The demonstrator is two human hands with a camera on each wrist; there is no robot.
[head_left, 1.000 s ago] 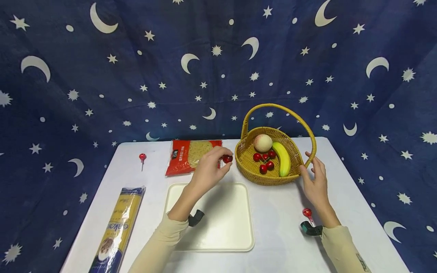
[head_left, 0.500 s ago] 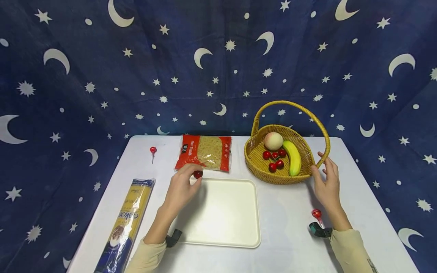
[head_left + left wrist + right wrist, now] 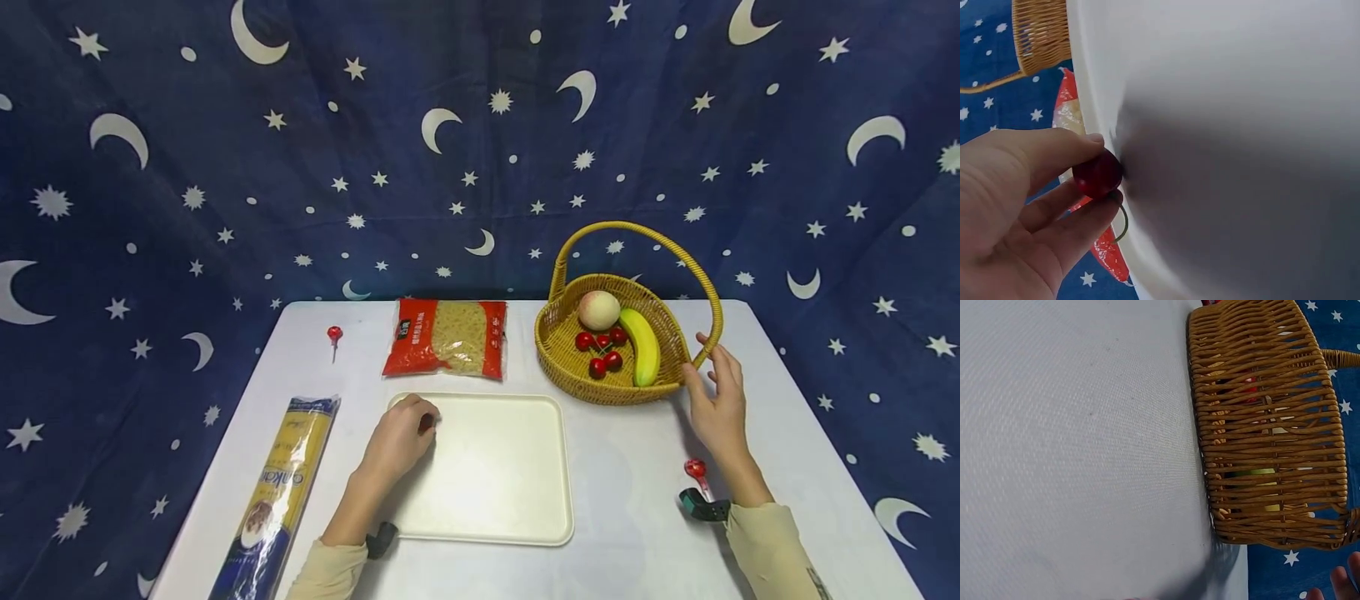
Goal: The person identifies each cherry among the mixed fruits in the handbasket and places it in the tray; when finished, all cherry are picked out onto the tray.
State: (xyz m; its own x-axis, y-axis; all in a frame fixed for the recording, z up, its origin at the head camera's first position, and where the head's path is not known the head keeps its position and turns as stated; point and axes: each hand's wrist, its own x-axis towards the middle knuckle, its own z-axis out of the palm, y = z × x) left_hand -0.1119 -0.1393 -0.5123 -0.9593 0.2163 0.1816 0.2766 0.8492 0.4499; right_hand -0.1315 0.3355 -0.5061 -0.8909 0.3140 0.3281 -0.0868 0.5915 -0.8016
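Downward in the left wrist view curves the cherry's (image 3: pixel 1097 175) stem (image 3: pixel 1127 220).

The person's left arm (image 3: pixel 343 533) is stretched forward, and I see the back of the left hand (image 3: pixel 399 435) on top. Its thumb (image 3: pixel 1066 147) and fingers (image 3: pixel 1082 226) bend together in a pinch. The right arm (image 3: pixel 759 521) slants forward also; the right hand (image 3: pixel 717 408) has its thumb and fingers standing apart, softly curved. Beige sleeves (image 3: pixel 327 573) end near the wrists (image 3: pixel 738 477).
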